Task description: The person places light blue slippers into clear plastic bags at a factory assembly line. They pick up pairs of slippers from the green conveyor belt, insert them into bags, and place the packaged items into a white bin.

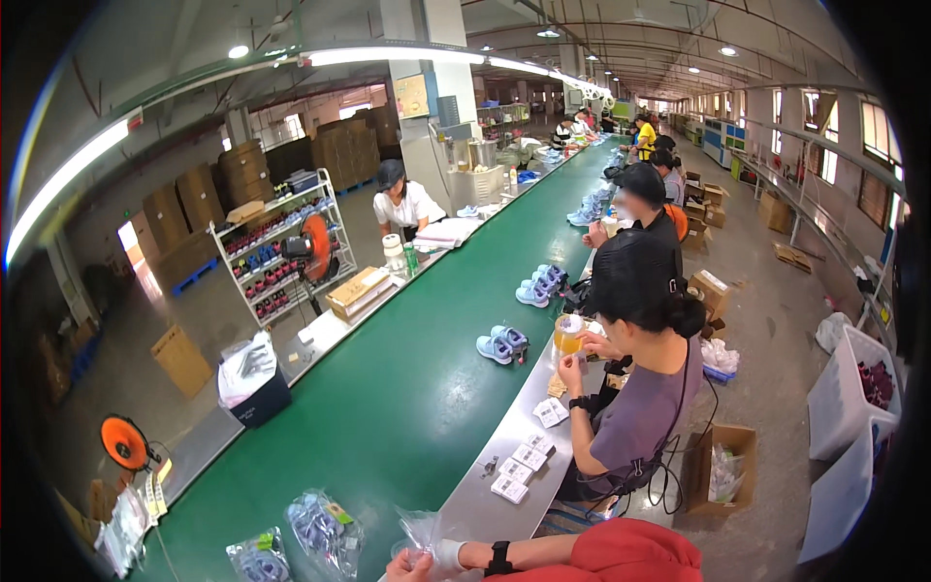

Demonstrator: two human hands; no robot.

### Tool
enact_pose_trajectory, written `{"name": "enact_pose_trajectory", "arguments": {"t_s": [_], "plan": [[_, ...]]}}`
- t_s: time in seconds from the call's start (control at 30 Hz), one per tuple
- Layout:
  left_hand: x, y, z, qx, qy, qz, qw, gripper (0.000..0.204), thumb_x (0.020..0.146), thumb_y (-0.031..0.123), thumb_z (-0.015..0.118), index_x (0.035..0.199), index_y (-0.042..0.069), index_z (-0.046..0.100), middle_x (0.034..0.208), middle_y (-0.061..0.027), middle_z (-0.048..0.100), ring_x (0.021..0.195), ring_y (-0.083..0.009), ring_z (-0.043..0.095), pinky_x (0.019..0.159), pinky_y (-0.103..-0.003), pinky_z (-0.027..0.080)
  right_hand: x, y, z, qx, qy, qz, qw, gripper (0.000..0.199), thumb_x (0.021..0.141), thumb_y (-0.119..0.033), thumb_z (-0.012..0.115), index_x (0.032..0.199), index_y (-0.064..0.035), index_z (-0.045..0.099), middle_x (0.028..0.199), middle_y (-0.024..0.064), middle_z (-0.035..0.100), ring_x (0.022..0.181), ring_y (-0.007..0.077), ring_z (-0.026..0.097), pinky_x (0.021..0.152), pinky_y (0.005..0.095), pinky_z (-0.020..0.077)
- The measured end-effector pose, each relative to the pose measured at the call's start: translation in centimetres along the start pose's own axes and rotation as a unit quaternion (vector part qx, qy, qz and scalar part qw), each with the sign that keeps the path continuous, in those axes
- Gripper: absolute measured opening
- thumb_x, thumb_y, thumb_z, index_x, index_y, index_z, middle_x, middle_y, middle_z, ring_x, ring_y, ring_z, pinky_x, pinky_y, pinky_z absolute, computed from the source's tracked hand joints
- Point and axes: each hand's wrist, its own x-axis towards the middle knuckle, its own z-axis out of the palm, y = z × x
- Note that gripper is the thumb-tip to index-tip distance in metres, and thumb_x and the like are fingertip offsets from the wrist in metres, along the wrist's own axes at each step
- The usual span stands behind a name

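Observation:
At the bottom edge, my left hand (411, 566) has its fingers closed on a clear plastic bag (419, 529). My right hand (449, 555) is close beside it at the same bag; it looks whitish, and its fingers are mostly hidden. A black band circles my right wrist below a red sleeve (621, 553). Left of my hands, two bagged pairs of light blue shoes, one pair (320, 529) and another pair (260, 561), lie on the green conveyor belt (378, 427). Whatever is inside the bag I hold cannot be made out.
Just ahead on the right, a co-worker (635, 388) handles something small beside a yellow tape roll (568, 335). Small white label stacks (524, 466) lie on the metal ledge. Unbagged blue shoes (501, 344) sit on the belt. A dark bin (257, 388) and orange fan (124, 443) stand left.

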Motion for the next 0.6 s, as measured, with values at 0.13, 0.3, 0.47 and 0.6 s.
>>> {"name": "enact_pose_trajectory", "arguments": {"t_s": [0.13, 0.3, 0.47, 0.6], "plan": [[0.4, -1.2, -0.6, 0.007, 0.005, -0.015, 1.0, 0.025, 0.083, 0.02, 0.064, 0.1, 0.002, 0.063, 0.062, 0.0002, 0.055, 0.043, -0.0065, 0.043, 0.036, -0.022, 0.032, -0.5, -0.8, -0.7, -0.004, -0.008, 0.005, 1.0, 0.027, 0.082, -0.027, 0.056, 0.102, -0.0108, 0.062, 0.09, 0.0123, 0.064, 0.077, 0.028, 0.061, 0.071, 0.0373, 0.0479], [-0.1, -0.1, -0.2, 0.061, -0.061, -0.035, 0.996, 0.028, 0.082, 0.021, 0.066, 0.102, 0.001, 0.063, 0.06, 0.0011, 0.055, 0.044, -0.0059, 0.043, 0.036, -0.022, 0.031, -2.0, -1.1, -1.5, -0.013, -0.008, 0.02, 1.0, 0.027, 0.081, -0.027, 0.056, 0.102, -0.0107, 0.062, 0.09, 0.0125, 0.064, 0.077, 0.0282, 0.061, 0.071, 0.0374, 0.0479], [-1.5, 1.6, 0.4, 0.063, -0.136, -0.052, 0.987, 0.033, 0.082, 0.024, 0.067, 0.11, 0.007, 0.059, 0.07, -0.0003, 0.059, 0.048, -0.0055, 0.044, 0.04, -0.021, 0.033, -3.3, -0.9, -1.7, -0.017, -0.017, 0.035, 0.999, 0.027, 0.081, -0.027, 0.056, 0.102, -0.0105, 0.062, 0.09, 0.0126, 0.064, 0.077, 0.0285, 0.061, 0.071, 0.0375, 0.048], [-1.7, 0.8, -0.1, 0.064, -0.147, -0.043, 0.986, 0.033, 0.082, 0.023, 0.067, 0.111, 0.009, 0.059, 0.074, -0.0002, 0.06, 0.05, -0.0054, 0.046, 0.041, -0.02, 0.034, -3.1, -1.3, -2.0, -0.022, -0.021, 0.037, 0.999, 0.027, 0.081, -0.027, 0.056, 0.102, -0.0104, 0.062, 0.09, 0.0128, 0.064, 0.078, 0.0287, 0.061, 0.07, 0.0376, 0.048]]}}
